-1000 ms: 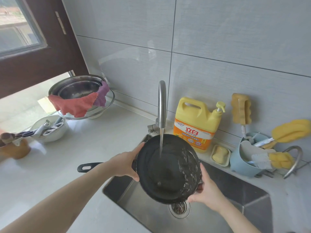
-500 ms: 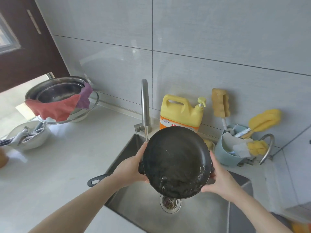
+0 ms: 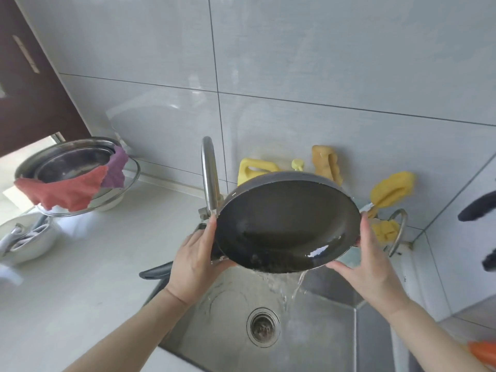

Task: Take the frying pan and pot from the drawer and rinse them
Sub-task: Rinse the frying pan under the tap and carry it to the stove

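I hold the black frying pan (image 3: pixel 287 224) over the steel sink (image 3: pixel 322 331), tilted toward me, and water pours off its near rim into the basin. My left hand (image 3: pixel 194 260) grips the pan's left rim where the handle joins. The dark handle (image 3: pixel 157 273) sticks out to the left behind that hand. My right hand (image 3: pixel 369 269) holds the right rim. The tap (image 3: pixel 210 175) stands just behind the pan's left edge, and no stream from it shows. No pot is clearly in view.
A yellow detergent jug (image 3: pixel 253 169) and yellow sponges (image 3: pixel 390 189) stand behind the pan by the tiled wall. On the left counter sit stacked steel basins draped with red and purple cloths (image 3: pixel 69 191) and a white bowl of utensils (image 3: pixel 24 237). The drain (image 3: pixel 263 327) lies below the pan.
I have lifted the pan out from under the tap and tipped it toward me, so the water inside now spills into the sink. My view has shifted left and down.
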Demonstrator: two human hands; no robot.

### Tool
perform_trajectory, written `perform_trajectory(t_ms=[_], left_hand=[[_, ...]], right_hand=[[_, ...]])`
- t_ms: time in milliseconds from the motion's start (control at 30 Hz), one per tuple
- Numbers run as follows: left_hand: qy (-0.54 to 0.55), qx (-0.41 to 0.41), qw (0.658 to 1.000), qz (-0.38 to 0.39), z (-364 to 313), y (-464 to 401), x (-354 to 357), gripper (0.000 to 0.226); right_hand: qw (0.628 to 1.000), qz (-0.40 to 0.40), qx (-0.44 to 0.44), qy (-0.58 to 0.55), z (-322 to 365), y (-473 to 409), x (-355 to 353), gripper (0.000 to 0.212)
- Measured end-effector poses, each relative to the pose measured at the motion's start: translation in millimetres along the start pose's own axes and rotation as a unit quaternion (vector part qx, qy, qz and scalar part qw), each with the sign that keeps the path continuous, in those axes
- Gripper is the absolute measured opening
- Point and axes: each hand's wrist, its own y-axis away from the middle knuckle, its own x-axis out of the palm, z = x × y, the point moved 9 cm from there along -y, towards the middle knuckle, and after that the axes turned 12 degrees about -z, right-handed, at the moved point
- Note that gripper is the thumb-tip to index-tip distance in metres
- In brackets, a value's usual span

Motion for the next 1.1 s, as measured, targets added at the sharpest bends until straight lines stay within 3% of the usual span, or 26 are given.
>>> perform_trajectory(t_ms=[133,233,433,533,633,767,933,1100], left_hand=[[-0.032,0.073,0.992,-0.097,-16,-22,-26,0.093],[-0.019,0.129,0.981,-0.143,-26,-34,-40,0.099],[-0.035,0.140,0.978,-0.149,-23,-48,-45,0.089],[-0.027,0.138,0.981,-0.136,-23,-45,-40,0.102],[-0.016,0.098,0.991,-0.088,-17,-32,-26,0.102],[0.029,-0.001,0.998,0.060,0,13,16,0.111],[0.057,-0.077,0.977,0.192,5,80,68,0.123],[0.067,-0.097,0.944,0.308,8,125,124,0.129]], right_hand=[[0.997,-0.052,-0.051,0.003,31,-9,-27,0.100],[0.992,-0.103,-0.071,0.008,38,-17,-42,0.105],[0.991,-0.117,-0.067,0.004,37,-25,-49,0.109],[0.991,-0.114,-0.077,-0.003,43,-23,-47,0.107],[0.995,-0.081,-0.063,0.002,34,-16,-35,0.109],[0.999,0.028,-0.005,0.017,-3,15,-4,0.130],[0.986,0.127,0.098,0.040,-60,68,28,0.131],[0.964,0.174,0.195,0.054,-113,106,48,0.133]])
